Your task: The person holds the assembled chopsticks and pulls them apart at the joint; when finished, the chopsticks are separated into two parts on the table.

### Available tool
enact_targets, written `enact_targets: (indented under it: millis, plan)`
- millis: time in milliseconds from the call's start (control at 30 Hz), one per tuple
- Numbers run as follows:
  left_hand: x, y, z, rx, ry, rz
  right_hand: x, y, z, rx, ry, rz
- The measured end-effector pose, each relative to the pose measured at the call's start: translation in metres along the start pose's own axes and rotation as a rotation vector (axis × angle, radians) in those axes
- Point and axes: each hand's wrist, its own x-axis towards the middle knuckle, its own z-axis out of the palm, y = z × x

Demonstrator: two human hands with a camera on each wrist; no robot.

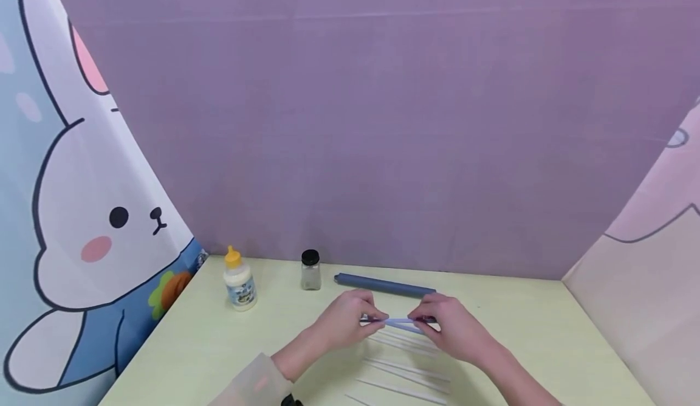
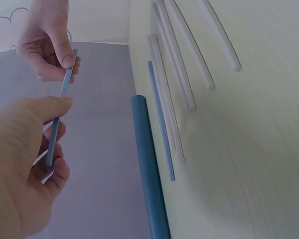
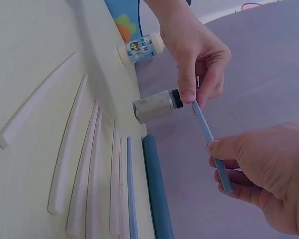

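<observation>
Pale-green tabletop (image 1: 219, 345) | both our hands pinch one blue strip (image 1: 401, 321) above its middle | left hand (image 1: 344, 321), right hand (image 1: 451, 327) at opposite ends | long axis left-right

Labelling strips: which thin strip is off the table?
The thin blue paper strip, pinched between left hand and right hand; the others lie flat.

A glue bottle (image 1: 239, 285) with a yellow cap stands at the lower left of the head view on the pale green table (image 1: 547, 333). Just right of it stands a small glass jar (image 1: 310, 270) with a black lid. A purple backdrop (image 1: 383, 120) fills the upper frame, and a cartoon rabbit panel (image 1: 82, 223) covers the left edge.
</observation>
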Motion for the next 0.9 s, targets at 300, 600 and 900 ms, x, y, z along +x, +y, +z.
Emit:
enact_targets:
  millis: [300,600,900]
  plan:
    - [-0.007,0.002,0.004,-0.015,0.029,0.015,-0.009,-0.006,0.0,0.039,-0.029,0.008]
    - [-0.016,0.002,0.002,-0.045,0.005,-0.015,-0.015,-0.006,0.002,0.025,0.0,-0.022]
    - [-0.027,-0.014,-0.013,-0.029,-0.008,-0.144,-0.022,0.009,-0.012,-0.017,0.0,0.03]
